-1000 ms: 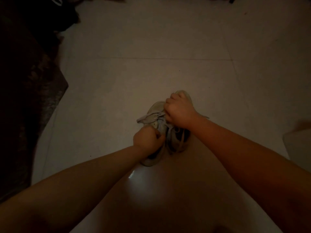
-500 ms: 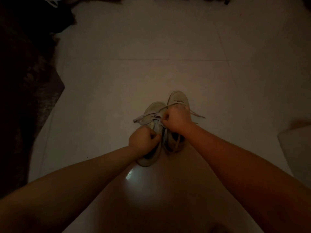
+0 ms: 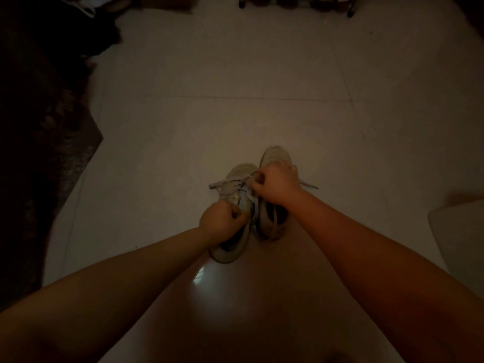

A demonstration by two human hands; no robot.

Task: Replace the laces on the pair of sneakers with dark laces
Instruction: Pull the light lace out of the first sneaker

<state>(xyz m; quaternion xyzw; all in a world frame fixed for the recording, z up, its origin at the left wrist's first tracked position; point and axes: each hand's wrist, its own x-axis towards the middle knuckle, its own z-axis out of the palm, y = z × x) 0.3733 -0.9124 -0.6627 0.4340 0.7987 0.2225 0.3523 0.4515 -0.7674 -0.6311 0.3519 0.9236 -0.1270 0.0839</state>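
Pair of pale sneakers on a light tiled floor [image 3: 235, 74], side by side and touching, toes pointing away. Light poor; fine detail of eyelets not legible.

Left hand [image 3: 221, 222]: fisted over the collar of the left sneaker [image 3: 237, 195], fingers curled down onto the upper or tongue. Appears to be a steadying grip on the shoe; whether any lace is caught in that fist cannot be told.

Right hand [image 3: 276, 183]: fingers and thumb drawn together in a pinch on the pale lace [image 3: 225, 183] at the mid-eyelet zone of the left sneaker, knuckles lying over the forefoot of the right sneaker [image 3: 273, 224].

Change noted over the last second: right hand drawn back from the toe of the right sneaker, which was covered before and now shows clear beyond the knuckles. Pinch point shifted towards the left shoe's lacing. Left hand much as before, same clamp on the collar. Loose lace end trailing left of the right hand, little altered; another pale lace end [image 3: 309, 184] lying on the floor just right of that hand.

Assessment: removal stage only, old pale laces being loosened and worked out of the left sneaker. Right sneaker's lace slack but seemingly not yet withdrawn. No dark laces identifiable anywhere in view. Task judged early.

Also present: dark rug [image 3: 39, 166] well to the left of the left hand.
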